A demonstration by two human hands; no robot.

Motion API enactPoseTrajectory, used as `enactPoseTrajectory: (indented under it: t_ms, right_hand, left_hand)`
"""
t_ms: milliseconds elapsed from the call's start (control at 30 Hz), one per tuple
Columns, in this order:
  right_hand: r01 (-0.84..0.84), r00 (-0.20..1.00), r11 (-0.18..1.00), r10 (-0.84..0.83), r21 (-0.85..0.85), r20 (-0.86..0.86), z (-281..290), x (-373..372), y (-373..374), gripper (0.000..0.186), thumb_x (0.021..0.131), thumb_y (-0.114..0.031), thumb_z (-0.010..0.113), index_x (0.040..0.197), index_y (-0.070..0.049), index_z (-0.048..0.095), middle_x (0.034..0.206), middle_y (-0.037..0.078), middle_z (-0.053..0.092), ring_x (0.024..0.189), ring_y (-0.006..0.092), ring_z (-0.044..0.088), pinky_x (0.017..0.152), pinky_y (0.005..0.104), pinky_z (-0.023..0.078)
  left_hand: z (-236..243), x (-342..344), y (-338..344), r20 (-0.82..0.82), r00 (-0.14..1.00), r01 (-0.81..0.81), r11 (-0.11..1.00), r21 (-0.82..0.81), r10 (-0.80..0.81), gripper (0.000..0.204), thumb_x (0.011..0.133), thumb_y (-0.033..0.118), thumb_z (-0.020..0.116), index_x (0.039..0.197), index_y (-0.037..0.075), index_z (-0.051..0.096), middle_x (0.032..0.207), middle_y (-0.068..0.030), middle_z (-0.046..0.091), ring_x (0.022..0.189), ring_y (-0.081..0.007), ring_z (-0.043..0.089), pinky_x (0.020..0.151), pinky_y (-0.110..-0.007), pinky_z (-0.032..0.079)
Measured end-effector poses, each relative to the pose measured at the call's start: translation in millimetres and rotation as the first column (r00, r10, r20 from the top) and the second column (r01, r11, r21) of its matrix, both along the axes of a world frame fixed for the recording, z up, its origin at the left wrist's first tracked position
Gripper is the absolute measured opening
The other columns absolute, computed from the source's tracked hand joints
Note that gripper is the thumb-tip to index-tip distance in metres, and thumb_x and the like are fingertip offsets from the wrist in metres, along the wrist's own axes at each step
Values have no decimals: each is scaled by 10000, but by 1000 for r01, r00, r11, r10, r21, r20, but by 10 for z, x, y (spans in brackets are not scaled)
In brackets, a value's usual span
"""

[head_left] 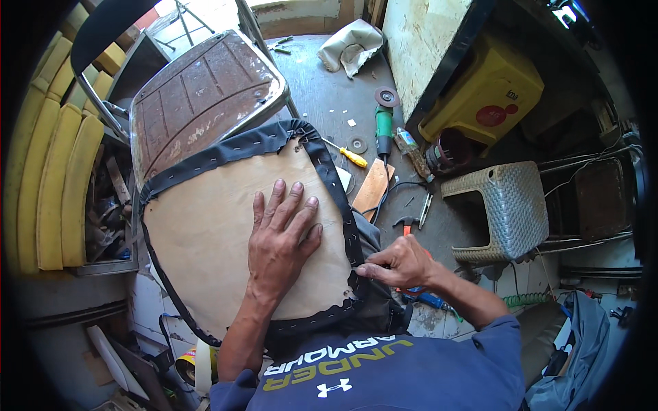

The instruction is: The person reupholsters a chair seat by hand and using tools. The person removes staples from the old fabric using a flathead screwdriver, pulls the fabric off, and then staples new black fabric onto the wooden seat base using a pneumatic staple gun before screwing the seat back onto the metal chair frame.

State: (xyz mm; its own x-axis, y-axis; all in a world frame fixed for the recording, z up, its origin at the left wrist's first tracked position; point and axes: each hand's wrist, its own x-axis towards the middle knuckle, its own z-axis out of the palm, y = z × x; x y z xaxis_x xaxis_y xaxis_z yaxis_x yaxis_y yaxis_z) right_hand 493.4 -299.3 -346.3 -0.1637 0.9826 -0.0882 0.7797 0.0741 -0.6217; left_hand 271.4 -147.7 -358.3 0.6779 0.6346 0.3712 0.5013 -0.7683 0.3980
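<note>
A chair seat pad lies underside up before me, its pale plywood base (199, 233) bare in the middle. Black upholstery fabric (229, 146) is folded over its edges, and a row of staples shows along the far fold. My left hand (281, 240) rests flat on the plywood with its fingers spread. At the right edge my right hand (401, 264) is closed, thumb and fingers pinching the black fabric. The far side of the pad leans on a rusty metal chair seat (205, 89).
A green angle grinder (384, 127), a yellow-handled screwdriver (354, 157) and an orange-handled hammer (407, 224) lie on the floor. To the right stands a woven-pattern plastic stool (517, 212). Yellow foam pads (51, 185) are stacked at left. A blue air tool (432, 300) lies near my right forearm.
</note>
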Motion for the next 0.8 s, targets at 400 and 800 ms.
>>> enactPoseTrajectory:
  t_ms: [400, 800]
  right_hand:
    - [29, 875, 985, -109, 172, 472, 310, -340, -192, 346, 973, -372, 664, 727, -129, 655, 512, 54, 597, 405, 225, 568, 476, 381, 425]
    - [37, 818, 976, -152, 213, 555, 252, -409, -236, 303, 950, -391, 697, 775, -145, 679, 519, 20, 597, 407, 205, 565, 465, 377, 417]
  left_hand:
    - [78, 1, -10, 9, 1000, 4, 999, 32, -5, 408, 870, 179, 789, 1270, 125, 727, 1469, -124, 593, 1457, -332, 459, 1238, -530, 275]
    - [60, 24, -47, -1, 1000, 1, 999, 45, -1, 429, 854, 158, 791, 1276, 121, 722, 1476, -124, 584, 1459, -339, 454, 1245, -533, 261]
